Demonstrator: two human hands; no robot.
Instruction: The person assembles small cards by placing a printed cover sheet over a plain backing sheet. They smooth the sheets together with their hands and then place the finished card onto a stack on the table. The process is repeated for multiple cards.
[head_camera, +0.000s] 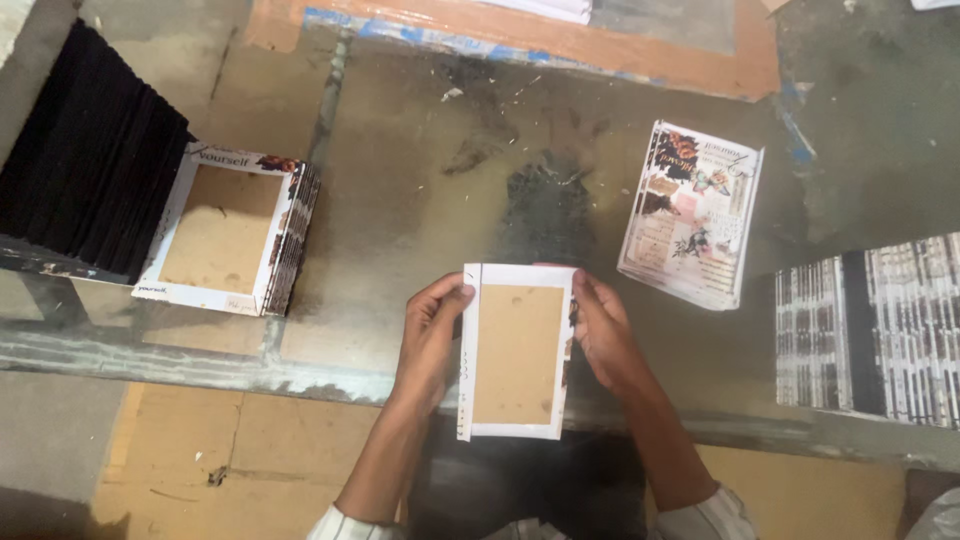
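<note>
Currently your left hand (432, 335) and right hand (605, 335) both grip one cover board (517, 352), brown cardboard centre with white folded edges, held upright between them. Left thumb lies on the board's left edge, fingers curled behind; right fingers close along the right edge. Board sits at the near edge of the worn table (420, 180), roughly centre. Left of the board: a stack of finished covers (232, 235), brown side up, leaning against a row of black boards (85, 150). Right of the board, beyond your right hand: a pile of printed floral sheets (692, 212). Further right: striped bundles (870, 325).
</note>
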